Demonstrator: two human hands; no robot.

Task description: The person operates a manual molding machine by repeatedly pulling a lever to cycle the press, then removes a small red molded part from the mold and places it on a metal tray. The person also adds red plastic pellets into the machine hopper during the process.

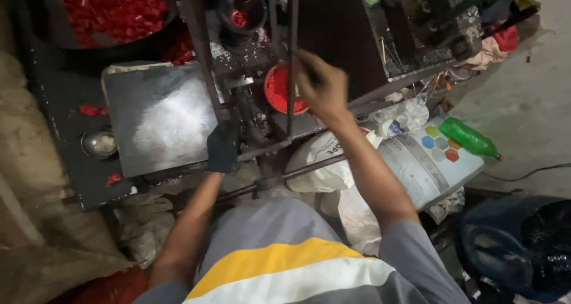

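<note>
Seen from above, nearest the camera is the person's shirt (279,262), soft grey cloth with a yellow and a white band across it. Two bare forearms reach away from it.

The left hand (222,147) wears a dark glove and is closed around a dark metal part at the front of a small machine (256,110), beside a flat steel plate (159,116) with a dull, scuffed shine.

The right hand (321,85) is blurred. Its fingers are bunched together just beside a round red dish (279,90) heaped with red bits, set in the middle of the machine behind a thin upright rod. Whether the fingers pinch anything cannot be told.

Right of the arms lie crumpled white plastic sacks (324,161), one printed with coloured hexagons, and a smooth green plastic bottle (470,138) on its side. A small round metal bowl (99,143) sits on the black bench (59,102) at left.

Farthest away, a wide dark basin (113,9) holds many small red plastic pieces.
</note>
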